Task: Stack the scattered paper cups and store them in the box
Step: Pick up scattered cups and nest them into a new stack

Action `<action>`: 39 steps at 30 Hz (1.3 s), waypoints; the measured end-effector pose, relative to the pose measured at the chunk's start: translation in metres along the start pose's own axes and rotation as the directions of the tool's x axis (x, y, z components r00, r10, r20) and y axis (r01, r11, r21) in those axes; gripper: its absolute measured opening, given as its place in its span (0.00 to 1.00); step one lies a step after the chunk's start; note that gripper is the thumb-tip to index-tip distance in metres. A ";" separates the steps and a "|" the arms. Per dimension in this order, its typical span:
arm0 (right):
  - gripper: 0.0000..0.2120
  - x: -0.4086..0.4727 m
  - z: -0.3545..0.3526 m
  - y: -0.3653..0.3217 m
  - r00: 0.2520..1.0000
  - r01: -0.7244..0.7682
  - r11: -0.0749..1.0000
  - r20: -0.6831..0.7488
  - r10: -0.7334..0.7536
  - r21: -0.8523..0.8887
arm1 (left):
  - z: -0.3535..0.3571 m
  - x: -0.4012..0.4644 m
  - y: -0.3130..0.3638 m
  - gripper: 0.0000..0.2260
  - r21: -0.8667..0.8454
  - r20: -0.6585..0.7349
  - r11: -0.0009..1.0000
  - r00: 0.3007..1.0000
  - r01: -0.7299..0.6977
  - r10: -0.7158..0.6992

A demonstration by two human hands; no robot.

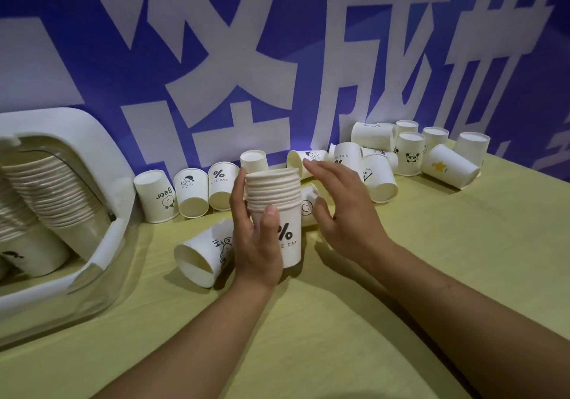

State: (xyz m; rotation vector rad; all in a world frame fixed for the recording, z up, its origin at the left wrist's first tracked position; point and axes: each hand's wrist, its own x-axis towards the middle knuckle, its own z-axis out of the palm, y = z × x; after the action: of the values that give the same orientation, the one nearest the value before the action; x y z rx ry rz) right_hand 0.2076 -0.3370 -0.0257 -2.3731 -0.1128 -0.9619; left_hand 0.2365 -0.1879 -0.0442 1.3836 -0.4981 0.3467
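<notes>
Two bare hands and two bare forearms make up all of the person in view. The left hand (257, 244), just left of the stack of cups (274, 195), has a short, neatly trimmed thumbnail (271, 210) with a plain, unpainted surface. The right hand (342, 210), just right of that stack, has slim fingers with plain knuckles. The left forearm (197, 337) and right forearm (462, 312) are uncovered from wrist to picture edge, smooth and slender.

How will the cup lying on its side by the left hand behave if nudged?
The bear-print cup lies on its side on the table, so it would probably roll in a curve. Thin paper, likely light and easily crushed.
</notes>
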 end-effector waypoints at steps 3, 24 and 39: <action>0.30 0.000 0.000 0.006 0.981 0.014 0.985 0.193 0.021 -0.175 | -0.001 0.003 -0.002 0.27 -0.058 -0.074 0.998 0.997 0.015 -0.019; 0.47 0.015 -0.016 0.019 0.943 -0.333 0.931 0.046 0.330 0.150 | -0.001 0.001 0.000 0.26 -0.018 -0.066 1.000 0.998 0.008 -0.009; 0.36 0.016 -0.022 0.005 0.943 -0.048 0.927 -0.288 0.164 0.372 | 0.000 -0.004 0.002 0.32 0.043 0.072 0.997 0.996 -0.060 0.057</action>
State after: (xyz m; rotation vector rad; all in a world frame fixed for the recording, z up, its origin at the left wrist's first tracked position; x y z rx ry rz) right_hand 0.2080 -0.3552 -0.0050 -1.8476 -0.0312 -1.1453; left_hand 0.2323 -0.1878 -0.0448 1.4305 -0.5940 0.3592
